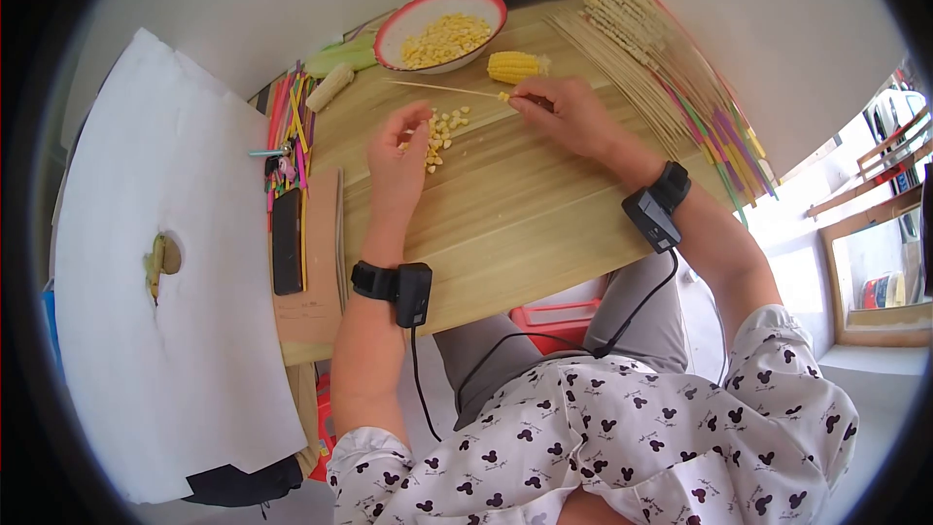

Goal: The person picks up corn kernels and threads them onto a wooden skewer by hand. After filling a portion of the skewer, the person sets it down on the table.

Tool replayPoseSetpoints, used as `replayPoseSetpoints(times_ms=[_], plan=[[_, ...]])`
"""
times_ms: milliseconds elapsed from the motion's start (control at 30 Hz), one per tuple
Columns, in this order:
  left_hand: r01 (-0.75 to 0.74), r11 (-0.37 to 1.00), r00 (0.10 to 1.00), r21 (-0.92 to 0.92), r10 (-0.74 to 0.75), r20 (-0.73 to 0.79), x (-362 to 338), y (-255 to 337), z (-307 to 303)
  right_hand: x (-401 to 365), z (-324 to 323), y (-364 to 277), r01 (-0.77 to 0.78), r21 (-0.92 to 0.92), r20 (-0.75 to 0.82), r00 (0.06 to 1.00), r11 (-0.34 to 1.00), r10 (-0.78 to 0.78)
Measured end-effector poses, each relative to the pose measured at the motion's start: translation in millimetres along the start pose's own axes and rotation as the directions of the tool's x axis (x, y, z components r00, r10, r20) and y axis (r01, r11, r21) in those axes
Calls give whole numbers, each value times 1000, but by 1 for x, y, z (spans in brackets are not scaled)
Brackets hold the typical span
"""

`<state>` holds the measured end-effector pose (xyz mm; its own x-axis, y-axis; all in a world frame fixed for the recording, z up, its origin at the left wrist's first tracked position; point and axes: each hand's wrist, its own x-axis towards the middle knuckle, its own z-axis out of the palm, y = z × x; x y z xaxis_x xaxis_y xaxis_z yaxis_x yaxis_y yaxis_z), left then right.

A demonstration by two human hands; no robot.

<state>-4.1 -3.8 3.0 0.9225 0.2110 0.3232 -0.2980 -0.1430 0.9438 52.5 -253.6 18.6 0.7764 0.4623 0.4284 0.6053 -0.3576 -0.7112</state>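
My right hand pinches a thin wooden skewer that points left across the table. A few yellow corn kernels are threaded on it, close to my right fingertips. Beside a loose pile of corn kernels is my left hand, its fingers curled in toward the thumb. What those fingers hold, if anything, is too small to make out. A partly stripped corn cob lies just beyond my right hand. Behind the skewer stands a white bowl with a red rim, with many kernels inside.
A bare cob and a green husk lie at the back left. Coloured sticks and a black phone line the left edge. Bare skewers and kernel-filled skewers lie at right. Cables run from both wrist devices.
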Motion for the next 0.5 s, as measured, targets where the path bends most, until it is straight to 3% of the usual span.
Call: replayPoseSetpoints(times_ms=[67,100,167,200,267,500], plan=[[-291,853,956,434,251,150,4,-3,4,0,1,-1,60,10,6,998,998,-60],[-293,853,956,433,249,156,6,-4,8,-1,2,-1,55,11,2,998,998,-55],[-488,629,873,605,348,343,7,-6,14,-1,4,-2,134,22,-31,991,991,-134],[-487,628,873,606,348,341,7,-6,17,0,4,0,136,22,-29,990,990,-135],[-508,503,861,699,317,398,3,-6,19,0,7,2,132,9,-13,991,991,-132],[-486,508,874,711,295,386,0,2,19,-1,0,-1,153,-28,36,988,988,-152]])
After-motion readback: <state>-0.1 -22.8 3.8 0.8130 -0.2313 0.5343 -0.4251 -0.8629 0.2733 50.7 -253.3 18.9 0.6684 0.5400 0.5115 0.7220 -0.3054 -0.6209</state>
